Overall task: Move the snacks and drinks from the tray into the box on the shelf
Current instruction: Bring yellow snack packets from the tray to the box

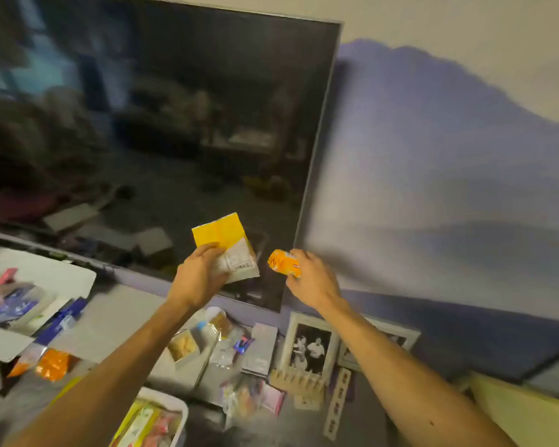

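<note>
Left hand (200,279) clamped on yellow packet (225,243), right hand (312,279) on orange snack (283,263), 2 lifted clear for carrying toward box (46,272).

Yellow packet (226,243) in left hand (200,279), small orange packet (284,263) in right hand (313,282), both raised before television (162,124).

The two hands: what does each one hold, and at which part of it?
The left hand holds a yellow packet by its lower left part. The right hand holds a small orange packet by its right end.
</note>
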`<state>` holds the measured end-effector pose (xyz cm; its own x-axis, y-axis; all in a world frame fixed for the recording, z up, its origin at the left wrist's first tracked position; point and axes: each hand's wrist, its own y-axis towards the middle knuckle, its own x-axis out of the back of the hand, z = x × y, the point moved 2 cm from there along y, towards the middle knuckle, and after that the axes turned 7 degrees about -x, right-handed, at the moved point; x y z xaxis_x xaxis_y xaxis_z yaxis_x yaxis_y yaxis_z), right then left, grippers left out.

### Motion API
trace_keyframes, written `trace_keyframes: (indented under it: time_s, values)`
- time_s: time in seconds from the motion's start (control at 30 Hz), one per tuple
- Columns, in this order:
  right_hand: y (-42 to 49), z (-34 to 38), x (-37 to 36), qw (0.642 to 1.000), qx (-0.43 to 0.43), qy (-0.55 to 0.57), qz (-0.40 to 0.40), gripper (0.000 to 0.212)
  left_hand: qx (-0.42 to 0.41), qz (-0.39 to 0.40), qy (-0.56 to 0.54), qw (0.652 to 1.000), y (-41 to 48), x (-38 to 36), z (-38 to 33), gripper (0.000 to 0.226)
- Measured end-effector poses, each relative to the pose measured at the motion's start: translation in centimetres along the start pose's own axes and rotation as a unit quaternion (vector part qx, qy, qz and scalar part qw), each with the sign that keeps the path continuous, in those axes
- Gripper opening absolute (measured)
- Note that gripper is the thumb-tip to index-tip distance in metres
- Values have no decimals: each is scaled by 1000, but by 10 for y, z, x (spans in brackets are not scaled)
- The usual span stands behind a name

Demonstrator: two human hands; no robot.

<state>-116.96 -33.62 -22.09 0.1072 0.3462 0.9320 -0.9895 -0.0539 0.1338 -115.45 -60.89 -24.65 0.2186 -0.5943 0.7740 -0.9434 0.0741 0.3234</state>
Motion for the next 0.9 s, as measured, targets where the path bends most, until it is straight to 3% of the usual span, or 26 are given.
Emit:
trace_keyframes:
  time_s: [0.37,0.57,0.73,0.9]
  values:
    - [-156,-294,141,977,-185,-11,-107,51,-224,122,-33,966,4,-180,-307,64]
    - [-270,-461,201,939,-309,-23,-152,63,-317,180,-61,929,-34,-293,-479,62]
    - [-367,-564,242,900,-394,-27,-184,39,-370,243,-99,891,-69,-374,-600,59]
    - [-451,-636,264,860,-472,-24,-193,41,-427,279,-120,852,-97,-446,-701,49]
